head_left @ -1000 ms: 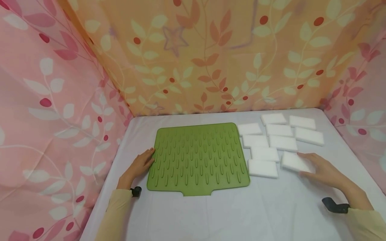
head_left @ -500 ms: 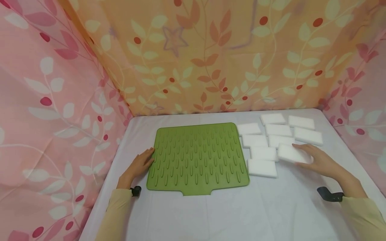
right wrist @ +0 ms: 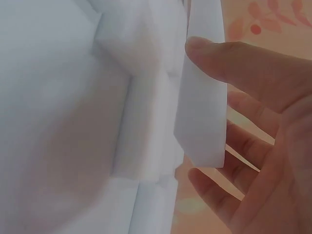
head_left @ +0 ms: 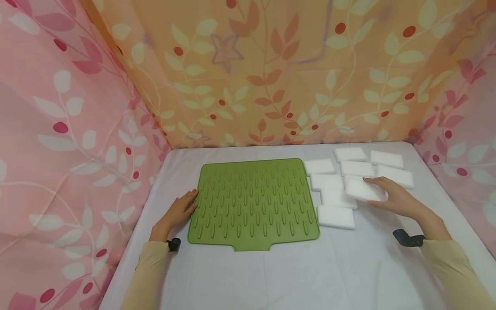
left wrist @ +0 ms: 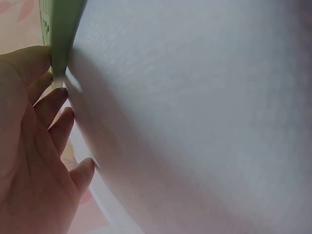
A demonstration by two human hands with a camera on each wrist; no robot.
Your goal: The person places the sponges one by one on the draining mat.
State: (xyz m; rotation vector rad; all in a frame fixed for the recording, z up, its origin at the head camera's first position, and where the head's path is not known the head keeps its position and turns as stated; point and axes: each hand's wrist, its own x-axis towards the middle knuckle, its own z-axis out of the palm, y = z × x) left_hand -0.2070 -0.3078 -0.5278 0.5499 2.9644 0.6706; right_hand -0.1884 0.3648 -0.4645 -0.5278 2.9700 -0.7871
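A green rectangular mat (head_left: 252,202) with raised oblong ridges and a small tab on its near edge lies flat on the table. At its left edge rests my left hand (head_left: 179,212); in the left wrist view the thumb touches the mat's side (left wrist: 63,36) while the fingertips meet the white cloth. My right hand (head_left: 403,201) holds a white foam sponge block (head_left: 364,189) between thumb and fingers. The right wrist view has this sponge (right wrist: 204,105) raised above the other blocks. From the head, it hides parts of the sponges beneath it.
Several more white sponges lie right of the mat, including a near one (head_left: 336,216) and a far one (head_left: 350,154). They sit close together, some touching. A white cloth (head_left: 294,280) covers the table. Floral curtains (head_left: 248,86) enclose its back and sides.
My right hand has lifted the sponge and carried it leftward and slightly away, over the neighbouring blocks. My left hand has stayed at the mat's edge.
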